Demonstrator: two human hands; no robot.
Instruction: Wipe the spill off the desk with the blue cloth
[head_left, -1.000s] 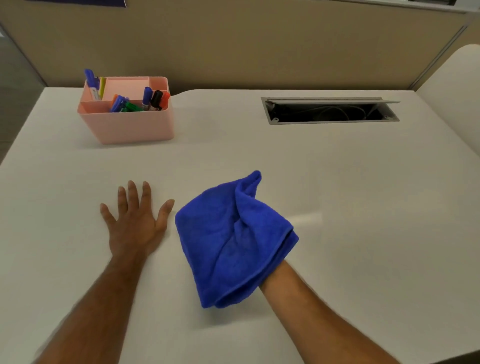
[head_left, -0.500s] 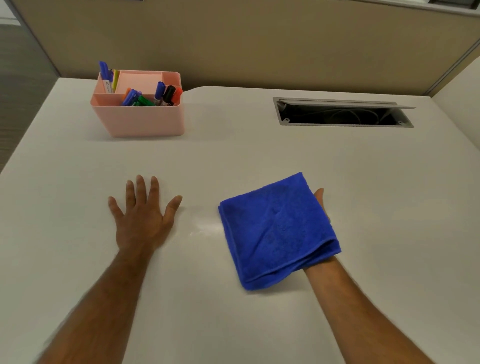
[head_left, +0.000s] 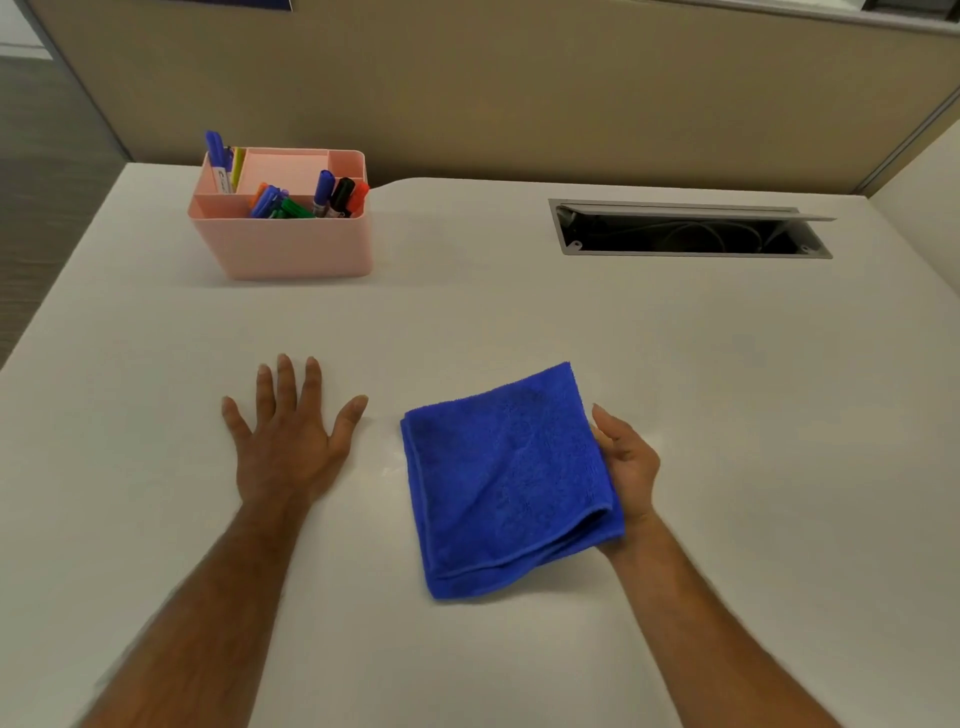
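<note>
Blue cloth (head_left: 506, 480): folded to a rough square, lying flat on the white desk (head_left: 675, 364), near the front edge, a little right of centre. Sits skewed rather than square to the desk; slightly longer axis running from about 11 o'clock down to 5 o'clock. One corner pointing toward 1 o'clock, opposite corner toward 7 o'clock. Doubled layers visible along the near edge, from 7 round to 4 o'clock.

Right hand (head_left: 626, 470): at the cloth's 3 o'clock edge, touching it. Fingers tucked out of sight beneath or between the layers, thumb (head_left: 602, 418) lying along the top of that edge. Looks like a loose pinch on the cloth's right side; how firmly closed, cannot tell.

Left hand (head_left: 291, 441): at 9 o'clock from the cloth, apart from it. Palm down, flat on the desk, fingers spread and pointing toward 12 o'clock, thumb out toward the cloth. Holding nothing.

Faint pale sheen on the desk (head_left: 387, 470) between left thumb and cloth's left edge; wet or just a reflection, cannot tell.

Pink organiser (head_left: 291, 244) at 10 o'clock, well apart from cloth, upright, stuffed with markers (head_left: 324, 192) in blue, black, red, green, orange. Open cable hatch (head_left: 691, 234) at 1 o'clock, lid tilted up, cables inside. Beige partition (head_left: 519, 88) along the far side.
</note>
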